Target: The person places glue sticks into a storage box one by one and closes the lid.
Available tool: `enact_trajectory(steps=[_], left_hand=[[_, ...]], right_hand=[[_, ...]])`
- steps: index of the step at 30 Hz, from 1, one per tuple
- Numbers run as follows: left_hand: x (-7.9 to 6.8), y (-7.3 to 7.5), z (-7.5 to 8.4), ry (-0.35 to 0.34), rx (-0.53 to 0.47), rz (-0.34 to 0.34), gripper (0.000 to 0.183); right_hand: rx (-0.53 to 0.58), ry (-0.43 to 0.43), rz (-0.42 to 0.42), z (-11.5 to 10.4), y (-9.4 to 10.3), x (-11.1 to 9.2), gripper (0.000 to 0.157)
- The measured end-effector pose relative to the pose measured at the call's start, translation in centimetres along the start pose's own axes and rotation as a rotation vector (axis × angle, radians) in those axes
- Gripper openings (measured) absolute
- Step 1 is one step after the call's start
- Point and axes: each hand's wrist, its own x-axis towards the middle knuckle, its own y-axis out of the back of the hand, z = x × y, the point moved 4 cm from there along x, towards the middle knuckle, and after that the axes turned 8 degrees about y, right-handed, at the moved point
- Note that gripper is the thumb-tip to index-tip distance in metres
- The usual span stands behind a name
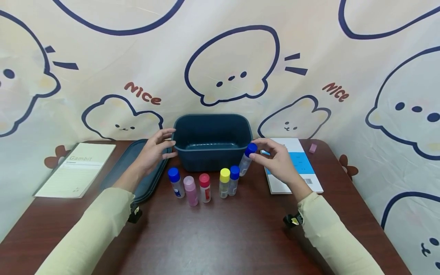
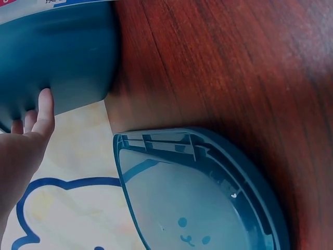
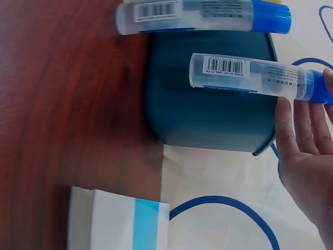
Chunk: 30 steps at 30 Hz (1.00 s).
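Note:
My right hand (image 1: 275, 159) pinches a clear glue stick (image 3: 244, 75) by its blue cap, beside the right end of the dark teal bin (image 1: 213, 160). In the right wrist view its tube is off the tabletop, in front of the bin's wall. My left hand (image 1: 154, 151) is at the bin's left end, loosely spread fingers (image 2: 47, 112) against its outer wall. In front of the bin stand a blue-capped glue stick (image 1: 176, 183), a pink one (image 1: 191, 192), a red-capped one (image 1: 205, 189), a yellow-capped one (image 1: 224, 184) and another blue-capped one (image 1: 233, 181).
A teal lid (image 1: 120, 168) lies left of the bin, partly under my left forearm. Farther left is a pale notebook (image 1: 75, 172). On the right lie a white and blue book (image 1: 299, 164) and a small pink block (image 1: 313, 148). A patterned curtain (image 1: 220, 49) hangs behind the table.

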Motion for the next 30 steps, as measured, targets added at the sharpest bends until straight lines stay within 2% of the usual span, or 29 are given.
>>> enact_trajectory(steps=[12,23,30], left_hand=[[0.0,-0.1,0.1,0.014,-0.005,0.007,0.051],[0.1,0.0,-0.1,0.012,-0.001,0.013,0.051],[0.2,-0.1,-0.1,0.009,0.002,0.012,0.052]], right_hand=[[0.098,0.059,0.029,-1.0,0.2,1.2,0.033],[0.14,0.032,0.061,-1.9,0.2,2.3,0.033],[0.211,0.029,0.078,-2.6,0.0,2.9,0.027]])
